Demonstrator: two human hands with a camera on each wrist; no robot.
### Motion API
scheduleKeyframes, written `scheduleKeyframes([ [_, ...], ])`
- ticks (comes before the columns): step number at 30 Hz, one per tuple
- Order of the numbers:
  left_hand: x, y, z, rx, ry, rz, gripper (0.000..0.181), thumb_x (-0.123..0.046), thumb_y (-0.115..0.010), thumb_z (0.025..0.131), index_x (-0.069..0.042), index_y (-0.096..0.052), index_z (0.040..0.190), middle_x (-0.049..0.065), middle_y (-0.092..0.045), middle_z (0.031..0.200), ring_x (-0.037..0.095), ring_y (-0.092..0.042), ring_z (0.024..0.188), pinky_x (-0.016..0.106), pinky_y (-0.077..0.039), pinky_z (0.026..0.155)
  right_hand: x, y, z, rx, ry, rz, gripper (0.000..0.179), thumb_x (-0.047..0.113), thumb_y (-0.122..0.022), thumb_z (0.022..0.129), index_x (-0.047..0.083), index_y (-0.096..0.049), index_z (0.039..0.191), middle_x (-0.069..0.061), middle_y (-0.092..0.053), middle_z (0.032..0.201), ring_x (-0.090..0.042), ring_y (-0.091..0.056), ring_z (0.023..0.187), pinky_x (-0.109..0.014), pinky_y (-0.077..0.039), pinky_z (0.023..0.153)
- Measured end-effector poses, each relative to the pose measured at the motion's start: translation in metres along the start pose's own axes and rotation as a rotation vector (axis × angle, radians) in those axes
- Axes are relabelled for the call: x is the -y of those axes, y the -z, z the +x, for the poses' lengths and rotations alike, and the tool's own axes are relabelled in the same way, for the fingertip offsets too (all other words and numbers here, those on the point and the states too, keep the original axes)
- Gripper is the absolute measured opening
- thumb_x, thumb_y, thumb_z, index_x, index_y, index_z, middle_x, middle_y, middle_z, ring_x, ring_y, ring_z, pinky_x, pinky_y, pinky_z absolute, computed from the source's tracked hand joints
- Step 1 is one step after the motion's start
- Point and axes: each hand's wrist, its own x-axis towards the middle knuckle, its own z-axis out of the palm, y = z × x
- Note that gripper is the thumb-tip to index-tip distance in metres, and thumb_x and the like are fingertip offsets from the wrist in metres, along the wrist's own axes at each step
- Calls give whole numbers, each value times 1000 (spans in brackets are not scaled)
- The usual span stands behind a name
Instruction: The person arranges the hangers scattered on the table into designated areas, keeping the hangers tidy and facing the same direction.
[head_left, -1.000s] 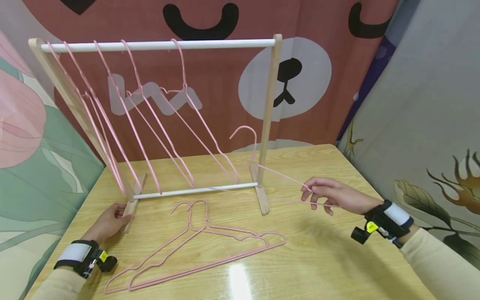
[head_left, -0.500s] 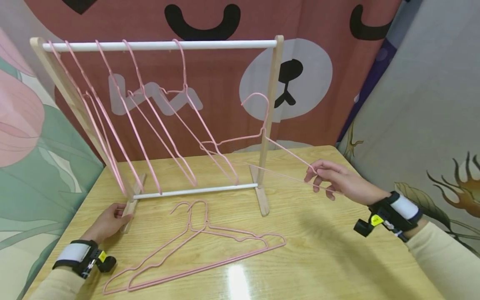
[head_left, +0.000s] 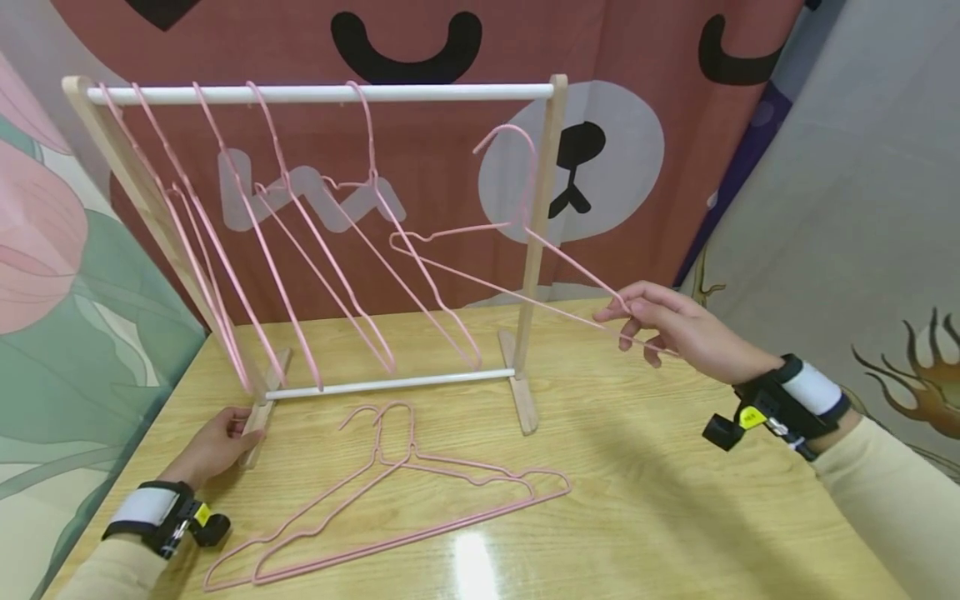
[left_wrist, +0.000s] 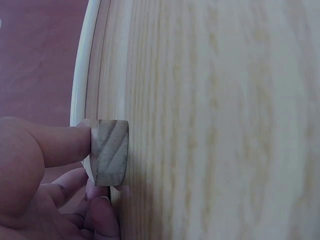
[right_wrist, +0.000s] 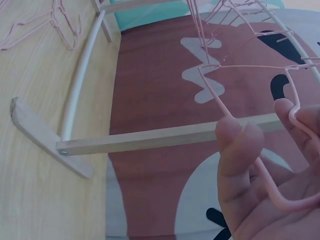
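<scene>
My right hand (head_left: 667, 325) grips one end of a pink clothes hanger (head_left: 573, 264), held up at the right end of the rack. The hanger's hook stands below the level of the white top rail (head_left: 450, 92), and its far shoulder reaches inward past the right wooden post (head_left: 542, 200). In the right wrist view, thumb and fingers close round the hanger's corner (right_wrist: 280, 200). At lower left my left hand (head_left: 213, 450) pinches the front end of the rack's wooden foot (left_wrist: 111, 152) between thumb and fingers.
Several pink hangers (head_left: 262, 237) hang from the top rail, mostly toward its left. Two more hangers (head_left: 405, 537) lie overlapped on the wooden table (head_left: 637, 500) in front. A white lower bar (head_left: 390, 383) joins the feet. Printed curtains (head_left: 450, 275) stand behind.
My right hand has risen with the hanger, whose hook has climbed from low beside the right post to near the top rail. My left hand stays on the foot.
</scene>
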Motion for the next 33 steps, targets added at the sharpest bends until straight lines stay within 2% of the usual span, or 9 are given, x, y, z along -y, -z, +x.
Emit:
scheduleKeyframes([
  [5, 0, 0, 0, -1, 3, 3, 53, -13, -58, 102, 21, -35, 136, 29, -51, 109, 37, -52, 98, 31, -47, 71, 11, -1, 7, -35, 29, -35, 30, 27, -38, 112, 6, -53, 128, -3, -70, 125, -22, -62, 90, -32, -48, 59],
  [9, 0, 0, -1, -2, -3, 5, 53, -13, -58, 102, 22, -35, 136, 29, -51, 108, 37, -52, 98, 30, -46, 71, 20, -4, 14, -47, 59, -19, 28, 26, -38, 112, 7, -54, 126, -1, -71, 121, -22, -62, 90, -32, -47, 60],
  [16, -1, 0, -4, -3, -17, -1, 55, -14, -59, 102, 23, -34, 135, 29, -52, 106, 37, -52, 96, 30, -46, 71, 37, -16, 23, -72, 63, -16, 28, 27, -40, 112, 9, -55, 127, -1, -70, 119, -23, -60, 92, -30, -48, 62],
  [21, -3, 0, -3, -1, -2, -6, 55, -14, -58, 102, 22, -34, 136, 29, -52, 108, 37, -52, 98, 30, -47, 71, 44, -25, 30, -100, 69, -27, 29, 28, -40, 112, 9, -54, 128, 1, -69, 121, -22, -60, 92, -29, -48, 61],
  [27, -3, 0, -1, 1, -7, -4, 54, -13, -58, 102, 22, -34, 136, 29, -52, 107, 37, -53, 97, 30, -47, 70, 53, -33, 40, -140, 41, -60, 29, 32, -40, 111, 13, -53, 127, 0, -68, 122, -23, -59, 91, -30, -47, 62],
  [33, -2, 0, -1, -1, -13, 3, 54, -13, -58, 101, 23, -35, 135, 30, -52, 108, 37, -53, 97, 30, -47, 71, 63, -46, 51, -162, -16, -54, 30, 29, -39, 112, 7, -51, 128, -9, -65, 126, -26, -56, 92, -29, -44, 63],
])
